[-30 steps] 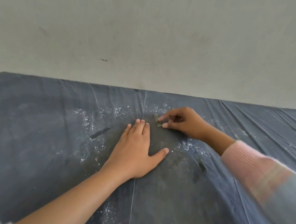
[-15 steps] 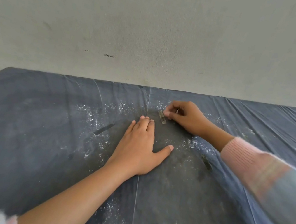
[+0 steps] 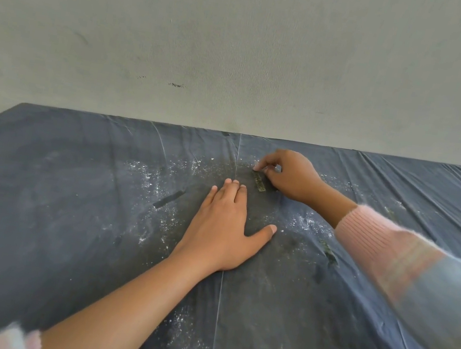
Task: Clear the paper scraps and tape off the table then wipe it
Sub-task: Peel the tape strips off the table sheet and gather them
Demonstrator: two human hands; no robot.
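Head view shows tape removal in hand, with wiping not yet begun. The left hand (image 3: 224, 224) lies palm down on the black plastic sheet (image 3: 62, 238) that covers the table, fingers straight and together, thumb spread, holding nothing. It appears to pin the sheet taut.

Just beyond its fingertips and slightly to the right lies an olive tape strip (image 3: 259, 181), stuck flat to the sheet. The right hand (image 3: 289, 174), further right of the left hand, is curled over the strip's far end, with index fingertip and thumb close together there. Whether it has an edge of the tape pinched or is only picking at it cannot be told.

A dark strip (image 3: 168, 199) lies left of the left hand, and another tape piece (image 3: 329, 250) lies to its right, near the pink sleeve (image 3: 371, 230). White specks (image 3: 155, 180) are scattered around the left hand on both sides.

Judging from this, the next move calls for a nail worked under the strip's end. A low, slow peel should follow while the left hand keeps its weight down, since thin plastic may lift or tear with the tape.
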